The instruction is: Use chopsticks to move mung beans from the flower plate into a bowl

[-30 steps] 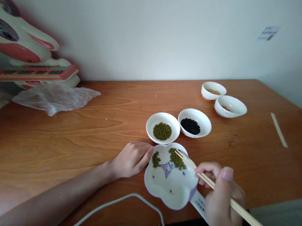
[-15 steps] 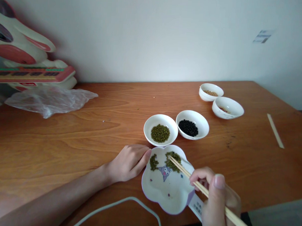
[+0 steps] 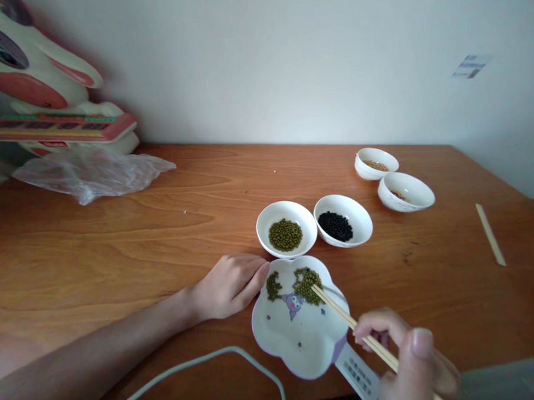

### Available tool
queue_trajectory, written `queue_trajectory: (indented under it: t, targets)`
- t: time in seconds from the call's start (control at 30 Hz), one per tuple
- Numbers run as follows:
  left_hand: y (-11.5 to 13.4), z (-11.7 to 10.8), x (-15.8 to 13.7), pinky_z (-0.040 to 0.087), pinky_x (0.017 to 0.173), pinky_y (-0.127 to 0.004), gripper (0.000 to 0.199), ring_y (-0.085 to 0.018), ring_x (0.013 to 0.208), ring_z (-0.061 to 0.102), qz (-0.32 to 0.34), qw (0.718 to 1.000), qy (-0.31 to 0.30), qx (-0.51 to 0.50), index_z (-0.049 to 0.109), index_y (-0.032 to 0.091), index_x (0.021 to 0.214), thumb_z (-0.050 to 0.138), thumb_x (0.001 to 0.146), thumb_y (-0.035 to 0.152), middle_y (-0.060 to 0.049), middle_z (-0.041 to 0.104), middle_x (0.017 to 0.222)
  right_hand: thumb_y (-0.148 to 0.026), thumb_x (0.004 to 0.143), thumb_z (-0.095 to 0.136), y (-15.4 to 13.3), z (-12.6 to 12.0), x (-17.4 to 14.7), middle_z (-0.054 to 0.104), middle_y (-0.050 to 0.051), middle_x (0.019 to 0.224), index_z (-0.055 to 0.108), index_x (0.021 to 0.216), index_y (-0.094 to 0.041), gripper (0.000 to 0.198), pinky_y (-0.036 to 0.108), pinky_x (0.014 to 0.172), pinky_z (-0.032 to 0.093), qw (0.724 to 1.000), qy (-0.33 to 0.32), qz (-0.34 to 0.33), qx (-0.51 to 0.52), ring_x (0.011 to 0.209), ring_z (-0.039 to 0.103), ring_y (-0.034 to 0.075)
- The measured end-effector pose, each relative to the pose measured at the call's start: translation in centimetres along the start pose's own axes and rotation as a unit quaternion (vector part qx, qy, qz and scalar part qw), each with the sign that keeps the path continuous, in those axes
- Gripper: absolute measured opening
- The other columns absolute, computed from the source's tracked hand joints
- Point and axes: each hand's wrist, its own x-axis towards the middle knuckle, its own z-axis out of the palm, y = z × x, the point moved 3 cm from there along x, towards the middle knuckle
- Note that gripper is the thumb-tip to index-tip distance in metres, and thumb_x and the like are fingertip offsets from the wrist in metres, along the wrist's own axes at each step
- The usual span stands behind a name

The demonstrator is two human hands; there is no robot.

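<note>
My right hand [image 3: 413, 354] is closed round a pair of wooden chopsticks [image 3: 354, 324]. Their tips rest at the edge of a heap of green mung beans [image 3: 306, 285] inside a white, flower-shaped dish [image 3: 302, 349] with a handle and a cartoon figure. A smaller cluster of mung beans [image 3: 273, 286] lies at the dish's left side. At the upper left rim, my left hand [image 3: 232, 287] grips the dish, thumb against the edge and the other fingertips hidden. Just behind the dish stands a white bowl [image 3: 262, 226] of mung beans; beside it, another white bowl [image 3: 364, 225] holds black beans.
Farther back on the right are a bowl with tan grains [image 3: 365, 172] and a bowl with a few reddish bits [image 3: 411, 200]. A flat wooden strip [image 3: 491, 236] lies at the right. A plastic bag [image 3: 95, 172] and toy keyboard [image 3: 57, 129] occupy the left; a cable [image 3: 207, 358] curves in front.
My right hand and the chopsticks have shifted right and slightly down, the tips drawing across to the right side of the bean heap. My left hand stays at the dish rim.
</note>
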Motion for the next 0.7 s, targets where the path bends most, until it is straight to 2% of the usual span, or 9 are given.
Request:
queue_trajectory:
  t: [0.1, 0.2, 0.37, 0.47, 0.63, 0.7]
  targets:
    - [0.0, 0.0, 0.0, 0.045, 0.075, -0.03, 0.039, -0.016, 0.072, 0.054, 0.003, 1.0, 0.001, 0.006, 0.048, 0.02, 0.083, 0.027, 0.114, 0.032, -0.002, 0.059, 0.08, -0.066, 0.107, 0.025, 0.6, -0.3, 0.3, 0.066, 0.005, 0.062, 0.071, 0.065, -0.023, 0.076, 0.029, 0.047, 0.041, 0.998, 0.005, -0.055, -0.003, 0.054, 0.059, 0.017]
    - [0.1, -0.1, 0.0, 0.045, 0.075, -0.03, 0.039, -0.016, 0.072, 0.054, 0.006, 1.0, 0.001, 0.005, 0.048, 0.02, 0.083, 0.027, 0.114, 0.032, -0.002, 0.059, 0.08, -0.064, 0.108, 0.023, 0.8, 0.1, 0.6, 0.07, 0.006, 0.064, 0.072, 0.064, -0.022, 0.078, 0.027, 0.044, 0.044, 0.993, -0.051, -0.106, 0.031, 0.056, 0.065, 0.017]
    - [0.2, -0.1, 0.0, 0.044, 0.072, -0.03, 0.039, -0.015, 0.069, 0.051, 0.014, 1.0, 0.007, 0.003, 0.047, 0.02, 0.082, 0.027, 0.114, 0.032, -0.002, 0.058, 0.078, -0.064, 0.107, 0.026, 0.5, 1.9, 0.5, 0.061, 0.004, 0.058, 0.067, 0.065, -0.021, 0.073, 0.027, 0.045, 0.041, 0.989, -0.101, -0.083, 0.072, 0.048, 0.055, 0.015]
    - [0.1, -0.1, 0.1, 0.044, 0.072, -0.03, 0.039, -0.015, 0.07, 0.051, 0.015, 1.0, 0.008, 0.002, 0.047, 0.02, 0.082, 0.028, 0.114, 0.031, -0.002, 0.058, 0.078, -0.064, 0.107, 0.027, 0.5, 2.7, 0.4, 0.06, 0.003, 0.058, 0.068, 0.069, -0.021, 0.07, 0.027, 0.044, 0.04, 0.983, -0.139, -0.07, 0.095, 0.048, 0.054, 0.015]
    - [0.0, -0.1, 0.0, 0.045, 0.073, -0.03, 0.038, -0.015, 0.071, 0.053, 0.013, 1.0, 0.008, 0.0, 0.048, 0.019, 0.083, 0.029, 0.113, 0.031, -0.003, 0.06, 0.08, -0.072, 0.104, 0.021, 0.4, 2.5, -0.1, 0.058, 0.005, 0.063, 0.063, 0.068, -0.021, 0.076, 0.03, 0.05, 0.039, 0.99, -0.093, -0.018, 0.101, 0.057, 0.056, 0.017]
    - [0.1, -0.1, 0.0, 0.044, 0.073, -0.03, 0.038, -0.015, 0.07, 0.052, 0.018, 1.0, 0.01, 0.002, 0.048, 0.02, 0.082, 0.029, 0.113, 0.03, -0.002, 0.059, 0.079, -0.075, 0.103, 0.019, 0.4, 2.5, -0.2, 0.057, 0.004, 0.063, 0.062, 0.068, -0.021, 0.077, 0.03, 0.05, 0.037, 0.991, -0.094, -0.007, 0.099, 0.057, 0.054, 0.017]
